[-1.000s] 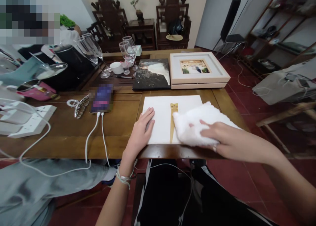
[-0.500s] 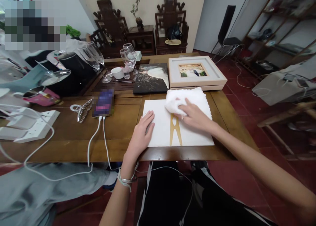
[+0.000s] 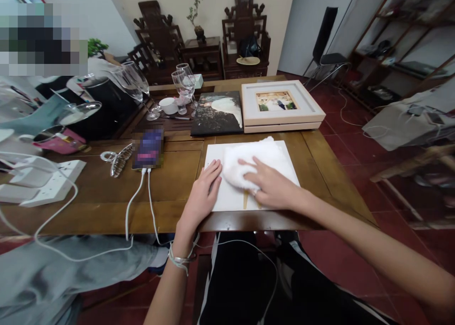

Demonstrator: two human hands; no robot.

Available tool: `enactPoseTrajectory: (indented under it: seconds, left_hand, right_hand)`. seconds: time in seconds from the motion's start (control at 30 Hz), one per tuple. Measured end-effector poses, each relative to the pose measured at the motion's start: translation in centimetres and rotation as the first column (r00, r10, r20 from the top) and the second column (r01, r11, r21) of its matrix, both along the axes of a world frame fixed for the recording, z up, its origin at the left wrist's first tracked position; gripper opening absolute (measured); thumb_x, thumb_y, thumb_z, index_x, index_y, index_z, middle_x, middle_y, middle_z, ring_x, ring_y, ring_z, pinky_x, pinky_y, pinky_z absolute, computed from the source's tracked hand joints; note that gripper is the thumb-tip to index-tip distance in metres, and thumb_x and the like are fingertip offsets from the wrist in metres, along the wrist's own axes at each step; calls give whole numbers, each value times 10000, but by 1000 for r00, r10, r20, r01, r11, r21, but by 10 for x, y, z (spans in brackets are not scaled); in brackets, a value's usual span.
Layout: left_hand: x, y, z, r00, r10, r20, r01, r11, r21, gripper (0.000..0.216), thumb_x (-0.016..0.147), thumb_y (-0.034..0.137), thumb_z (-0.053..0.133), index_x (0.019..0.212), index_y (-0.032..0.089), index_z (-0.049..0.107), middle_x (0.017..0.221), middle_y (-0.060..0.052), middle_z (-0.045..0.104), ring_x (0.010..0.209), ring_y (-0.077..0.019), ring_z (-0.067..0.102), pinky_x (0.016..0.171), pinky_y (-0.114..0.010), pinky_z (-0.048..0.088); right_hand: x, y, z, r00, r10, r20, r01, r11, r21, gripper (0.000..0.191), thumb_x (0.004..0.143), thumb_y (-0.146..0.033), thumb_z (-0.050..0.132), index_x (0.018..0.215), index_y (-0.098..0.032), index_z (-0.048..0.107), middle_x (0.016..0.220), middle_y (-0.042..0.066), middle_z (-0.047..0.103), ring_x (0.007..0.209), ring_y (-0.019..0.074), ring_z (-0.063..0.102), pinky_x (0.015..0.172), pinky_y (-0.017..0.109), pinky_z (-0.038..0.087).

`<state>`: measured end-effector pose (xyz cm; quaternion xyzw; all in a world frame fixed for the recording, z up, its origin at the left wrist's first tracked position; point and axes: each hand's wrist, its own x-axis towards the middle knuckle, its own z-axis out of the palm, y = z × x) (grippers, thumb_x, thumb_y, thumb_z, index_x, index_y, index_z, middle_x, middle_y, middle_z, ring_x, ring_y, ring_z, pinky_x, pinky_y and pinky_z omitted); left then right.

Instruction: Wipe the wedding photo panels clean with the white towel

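Note:
A flat white board [image 3: 227, 201] lies near the table's front edge. My left hand [image 3: 205, 187] rests flat on its left side, fingers stretched out. Bunched under my right hand [image 3: 272, 183] is a white cloth [image 3: 261, 149], gripped and pressed against the board. The cloth covers most of a tan shape [image 3: 245, 199] on the board; only its two lower legs show. Just behind the board are a dark photo panel [image 3: 216, 119] and a pale wooden picture frame [image 3: 307, 108].
Wine glasses [image 3: 183, 85] and a white cup [image 3: 168, 106] stand at the back. Left of the board lie a phone [image 3: 148, 147] with white cables, a claw hair clip [image 3: 119, 159] and a power strip [image 3: 59, 180]. Another person's grey-clad leg [image 3: 81, 268] is at lower left.
My right hand has moved the cloth toward me and slightly left, over the tan shape. My left hand has stayed in place on the board.

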<state>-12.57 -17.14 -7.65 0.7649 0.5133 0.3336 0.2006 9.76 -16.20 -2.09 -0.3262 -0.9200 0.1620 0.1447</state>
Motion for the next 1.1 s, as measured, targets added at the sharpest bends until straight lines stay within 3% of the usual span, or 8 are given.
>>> enactPoseTrajectory:
  seconds: [0.1,0.2,0.37,0.47,0.57,0.67,0.9,1.1]
  left_hand:
    - [0,0,-1,1000,11,-1,-11,1000,-11,404,961,258,425,1328,148,554,1443,-119,490,1388,-219,397,1184,-496,256]
    - [1,0,-2,1000,10,3,-10,1000,-10,412,960,259,427,1332,132,548,1447,-126,483,1390,-219,393,1183,-489,259]
    - [0,-1,0,1000,9,27,-9,1000,-6,395,953,251,435,1319,174,564,1433,-108,504,1377,-221,414,1173,-502,280]
    - [-2,0,0,1000,-16,17,16,1000,-8,405,934,196,428,1313,204,569,1437,-96,500,1379,-221,410,1165,-511,293]
    - [-4,0,0,999,-31,5,31,1000,1,432,911,162,432,1323,197,559,1442,-104,493,1380,-227,409,1167,-521,282]
    - [-4,0,0,999,-42,-3,42,999,-2,422,924,172,425,1323,209,557,1449,-96,485,1384,-227,403,1163,-532,285]
    - [-1,0,2,1000,-10,1,10,1000,-27,409,968,290,420,1336,161,545,1444,-107,494,1388,-211,397,1185,-480,257]
    - [-4,-7,4,990,-13,140,20,999,-50,517,1009,438,261,1428,192,438,1504,-82,421,1409,-216,360,1194,-441,244]
  right_hand:
    - [3,39,-2,997,-69,-29,71,996,51,299,820,-63,453,1038,-143,641,1282,145,612,1364,285,384,1123,527,282]
    - [-1,50,-5,991,-122,-48,125,990,68,305,832,-69,432,1040,-157,637,1271,129,621,1345,288,409,1106,548,291]
    - [-16,-9,-6,992,-127,3,126,991,44,357,687,-55,506,1001,-125,661,1285,187,602,1387,320,337,1141,590,197]
    - [-21,-56,0,1000,-11,-19,10,999,-44,339,680,-77,518,969,-147,681,1345,180,563,1400,333,305,1151,606,160]
    - [-19,-75,6,994,103,-34,-106,989,-107,342,682,-95,523,978,-161,680,1351,175,561,1399,327,309,1151,606,173]
    - [-13,-57,5,997,64,-52,-69,993,-94,357,670,-78,527,986,-153,675,1322,194,580,1387,290,344,1157,548,218]
    - [-6,29,-4,989,-144,-28,146,986,78,339,778,-69,462,1049,-157,645,1276,141,617,1350,265,402,1123,512,289]
    - [-28,25,-8,977,-213,30,208,970,125,336,785,-107,508,1080,-148,664,1344,142,570,1380,327,340,1121,581,223]
